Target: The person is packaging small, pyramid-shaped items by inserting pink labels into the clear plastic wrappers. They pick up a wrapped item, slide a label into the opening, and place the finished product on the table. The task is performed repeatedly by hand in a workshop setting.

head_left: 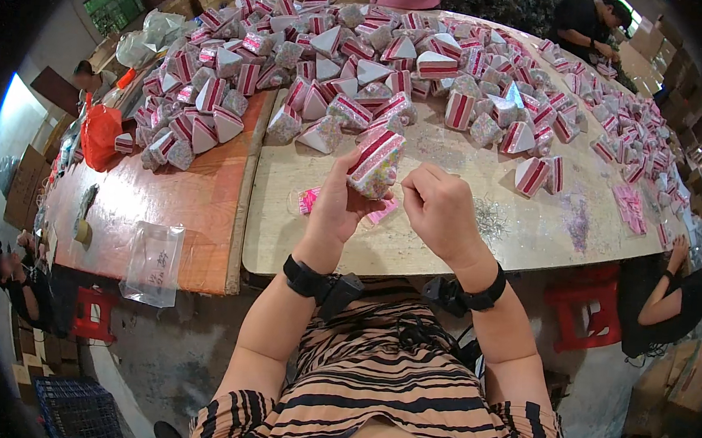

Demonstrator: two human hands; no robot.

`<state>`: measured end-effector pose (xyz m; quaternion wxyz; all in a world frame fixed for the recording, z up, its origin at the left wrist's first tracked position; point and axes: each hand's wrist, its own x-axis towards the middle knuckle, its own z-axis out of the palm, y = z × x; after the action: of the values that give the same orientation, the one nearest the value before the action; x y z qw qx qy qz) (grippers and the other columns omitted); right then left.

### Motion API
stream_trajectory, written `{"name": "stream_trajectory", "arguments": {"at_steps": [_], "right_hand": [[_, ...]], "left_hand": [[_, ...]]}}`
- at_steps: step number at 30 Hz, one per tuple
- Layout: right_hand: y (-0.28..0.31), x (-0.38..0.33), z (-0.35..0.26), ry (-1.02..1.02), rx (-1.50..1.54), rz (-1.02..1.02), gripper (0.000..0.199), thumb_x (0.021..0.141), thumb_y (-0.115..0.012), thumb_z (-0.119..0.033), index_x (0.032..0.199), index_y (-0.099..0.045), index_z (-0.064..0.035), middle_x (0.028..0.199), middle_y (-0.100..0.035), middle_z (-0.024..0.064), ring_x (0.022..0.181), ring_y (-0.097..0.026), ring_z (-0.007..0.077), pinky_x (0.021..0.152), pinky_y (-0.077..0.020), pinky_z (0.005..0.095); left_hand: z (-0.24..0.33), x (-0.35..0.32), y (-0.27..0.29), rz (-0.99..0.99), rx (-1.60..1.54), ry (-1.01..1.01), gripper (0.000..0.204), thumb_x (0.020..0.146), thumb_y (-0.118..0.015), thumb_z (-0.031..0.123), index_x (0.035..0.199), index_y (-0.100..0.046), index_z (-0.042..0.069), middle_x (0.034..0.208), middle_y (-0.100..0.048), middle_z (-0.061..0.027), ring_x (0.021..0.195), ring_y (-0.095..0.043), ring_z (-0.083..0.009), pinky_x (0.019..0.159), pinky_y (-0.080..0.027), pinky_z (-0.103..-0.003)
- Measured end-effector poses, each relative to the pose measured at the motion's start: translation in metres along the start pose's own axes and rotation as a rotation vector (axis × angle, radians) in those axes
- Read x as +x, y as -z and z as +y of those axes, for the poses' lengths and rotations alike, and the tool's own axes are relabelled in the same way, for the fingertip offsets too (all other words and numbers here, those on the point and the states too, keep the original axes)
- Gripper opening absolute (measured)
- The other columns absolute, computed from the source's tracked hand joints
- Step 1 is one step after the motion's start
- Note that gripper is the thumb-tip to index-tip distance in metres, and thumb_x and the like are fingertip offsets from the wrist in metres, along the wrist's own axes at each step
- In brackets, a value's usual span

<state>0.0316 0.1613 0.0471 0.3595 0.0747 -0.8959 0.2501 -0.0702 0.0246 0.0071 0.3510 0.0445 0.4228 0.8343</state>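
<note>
My left hand [331, 209] is closed around a toy cake slice [377, 160], a wedge with pink and white layered sides and a face covered in pale sequins or glitter. It is tilted and held up over the table. Close to its right, my right hand [442, 213] is curled with thumb and forefinger pinched together, apart from the slice; anything between those fingers is hidden or too small to name. Beneath the hands lie small pink packets [310, 200]. A scatter of thin silvery pins or wires [491, 219] lies just right of my right hand.
A large heap of similar cake slices [325, 69] covers the table's far side. Pink strips [630, 208] and loose glitter [576, 225] lie right. At left are a clear plastic bag [155, 262], a tape roll [83, 231] and an orange bag [100, 138]. Other people sit around the table.
</note>
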Motion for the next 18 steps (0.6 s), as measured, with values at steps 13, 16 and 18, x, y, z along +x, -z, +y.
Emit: {"name": "stream_trajectory", "arguments": {"at_steps": [13, 16, 18], "right_hand": [[-0.002, -0.002, 0.002, -0.018, -0.023, -0.019, 0.004, 0.073, -0.061, 0.001, 0.075, -0.057, -0.0004, 0.072, -0.058, 0.0148, 0.062, -0.058, 0.0327, 0.055, -0.0450, 0.0382], [0.002, -0.001, 0.002, -0.125, 0.109, -0.058, 0.007, 0.074, -0.062, -0.004, 0.075, -0.056, -0.0010, 0.073, -0.058, 0.0156, 0.070, -0.059, 0.0354, 0.061, -0.0461, 0.0428], [0.002, -0.001, 0.004, -0.121, 0.130, -0.045, 0.005, 0.074, -0.061, -0.001, 0.075, -0.057, 0.0014, 0.071, -0.057, 0.0156, 0.063, -0.058, 0.0319, 0.057, -0.0449, 0.0378]], "left_hand": [[-0.003, -0.003, -0.008, 0.061, 0.041, -0.054, 0.043, 0.090, -0.056, 0.043, 0.114, -0.058, 0.008, 0.094, -0.066, -0.0096, 0.071, -0.066, -0.0221, 0.058, -0.056, -0.033], [-0.004, -0.007, -0.013, 0.082, -0.006, -0.037, 0.042, 0.090, -0.055, 0.043, 0.113, -0.058, 0.007, 0.093, -0.066, -0.0090, 0.071, -0.066, -0.0213, 0.056, -0.055, -0.032], [-0.005, -0.007, -0.014, 0.064, -0.007, -0.054, 0.042, 0.090, -0.055, 0.042, 0.112, -0.059, 0.007, 0.093, -0.067, -0.0088, 0.071, -0.066, -0.0207, 0.056, -0.054, -0.032]]}}
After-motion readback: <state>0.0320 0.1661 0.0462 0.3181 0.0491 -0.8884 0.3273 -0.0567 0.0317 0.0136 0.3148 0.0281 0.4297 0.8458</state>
